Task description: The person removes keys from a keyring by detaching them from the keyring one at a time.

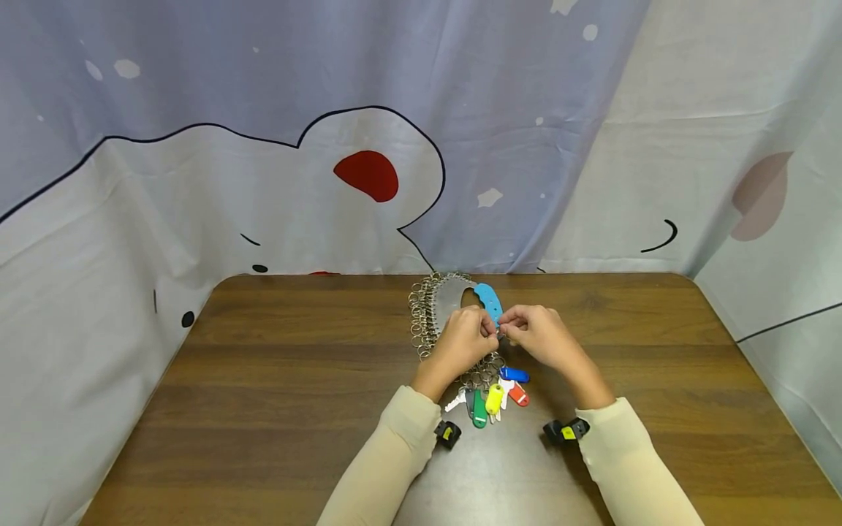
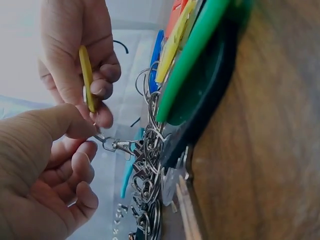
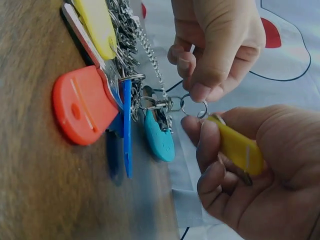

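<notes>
Between thumb and forefinger, my left hand pinches a small metal key ring, which is linked to a metal clasp. My right hand holds a yellow key tag in its curled fingers, close against that ring. A key attached to the tag is mostly hidden in the palm. Behind both hands lies a curved grey key holder with a light blue handle and many rings and clasps along its edge. I cannot tell whether the tag's loop is threaded on the ring.
Just in front of the hands, keys with blue, red, green and another yellow tag hang from the holder's rings, beside a dark one. Behind the wooden table hangs a printed curtain.
</notes>
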### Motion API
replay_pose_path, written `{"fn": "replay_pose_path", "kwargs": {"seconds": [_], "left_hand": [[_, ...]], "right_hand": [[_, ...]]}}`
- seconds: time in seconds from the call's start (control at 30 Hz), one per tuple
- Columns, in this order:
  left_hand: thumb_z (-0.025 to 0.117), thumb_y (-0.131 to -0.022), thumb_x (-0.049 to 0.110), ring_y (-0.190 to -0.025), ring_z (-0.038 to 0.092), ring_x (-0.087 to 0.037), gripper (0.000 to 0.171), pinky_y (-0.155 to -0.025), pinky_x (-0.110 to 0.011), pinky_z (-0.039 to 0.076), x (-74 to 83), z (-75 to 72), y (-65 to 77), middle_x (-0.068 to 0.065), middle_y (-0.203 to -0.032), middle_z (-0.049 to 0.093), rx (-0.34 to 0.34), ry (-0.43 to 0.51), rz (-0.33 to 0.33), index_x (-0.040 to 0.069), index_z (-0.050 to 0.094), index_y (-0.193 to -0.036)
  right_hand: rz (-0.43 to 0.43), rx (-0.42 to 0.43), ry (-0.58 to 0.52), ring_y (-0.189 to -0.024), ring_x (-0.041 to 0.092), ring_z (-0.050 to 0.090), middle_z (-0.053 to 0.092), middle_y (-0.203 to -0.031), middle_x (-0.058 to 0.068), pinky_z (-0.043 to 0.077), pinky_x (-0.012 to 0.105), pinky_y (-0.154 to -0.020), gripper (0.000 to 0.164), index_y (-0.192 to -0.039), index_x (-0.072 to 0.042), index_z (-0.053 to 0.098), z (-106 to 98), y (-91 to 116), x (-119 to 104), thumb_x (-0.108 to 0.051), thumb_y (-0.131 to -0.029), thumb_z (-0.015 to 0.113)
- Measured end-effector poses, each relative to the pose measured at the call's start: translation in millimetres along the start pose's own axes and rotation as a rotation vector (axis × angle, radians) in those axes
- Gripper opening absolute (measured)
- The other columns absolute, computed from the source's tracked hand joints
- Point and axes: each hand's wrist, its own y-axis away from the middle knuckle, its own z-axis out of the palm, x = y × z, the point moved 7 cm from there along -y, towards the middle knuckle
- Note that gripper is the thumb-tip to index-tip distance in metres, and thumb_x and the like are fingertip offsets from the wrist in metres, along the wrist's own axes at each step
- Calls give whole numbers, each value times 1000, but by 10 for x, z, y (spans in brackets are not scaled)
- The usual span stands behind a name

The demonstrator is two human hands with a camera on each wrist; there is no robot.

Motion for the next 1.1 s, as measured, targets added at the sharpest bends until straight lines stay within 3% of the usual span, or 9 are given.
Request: {"fn": "replay_pose_path", "kwargs": {"seconds": [0.17, 0.4, 0.67, 0.77, 0.83, 1.1], "left_hand": [[69, -73, 7, -63, 53, -8, 11, -57, -18, 45, 15, -10, 1, 3, -73, 58, -1, 11, 42, 16, 63, -70], [71, -74, 6, -61, 55, -6, 11, -54, -16, 45, 9, -16, -19, 2, -71, 62, -33, 6, 56, 14, 63, -71], [73, -80, 16, -68, 56, -7, 8, -75, -29, 51, 39, -12, -23, 2, -77, 63, -26, 5, 49, 13, 68, -73], [71, -78, 12, -67, 56, -6, 6, -72, -26, 51, 14, -7, -18, 2, -78, 63, -17, 0, 28, 13, 68, -74], [71, -76, 10, -66, 56, -6, 6, -63, -21, 50, 2, -7, -15, 3, -77, 62, -9, -2, 27, 13, 68, -73], [71, -70, 4, -62, 52, -8, 14, -56, -19, 44, 23, -43, -4, 5, -69, 56, 35, -20, 104, 15, 64, -67]], "right_hand": [[8, -39, -9, -61, 15, 62, 73, -75, 9, 52, 34, -61, 13, -96, -5, 73, 27, 8, 18, -13, -91, 64], [24, -55, -117, -62, 23, 63, 75, -81, 15, 52, 35, -61, 14, -94, -6, 75, 23, 12, 41, -12, -92, 63], [20, -16, -104, -62, 22, 64, 74, -79, 15, 52, 35, -62, 13, -96, -7, 75, -6, 7, 22, -14, -91, 65], [16, -12, -115, -63, 25, 65, 74, -80, 16, 52, 35, -62, 13, -96, -8, 75, 2, 8, 17, -14, -91, 65], [13, -6, -120, -64, 24, 65, 74, -81, 15, 53, 35, -61, 11, -96, -9, 74, 7, 7, 13, -13, -90, 66], [43, 11, -114, -66, 23, 68, 75, -83, 12, 55, 36, -60, 16, -100, -4, 71, 12, 5, -1, -13, -87, 67]]}}
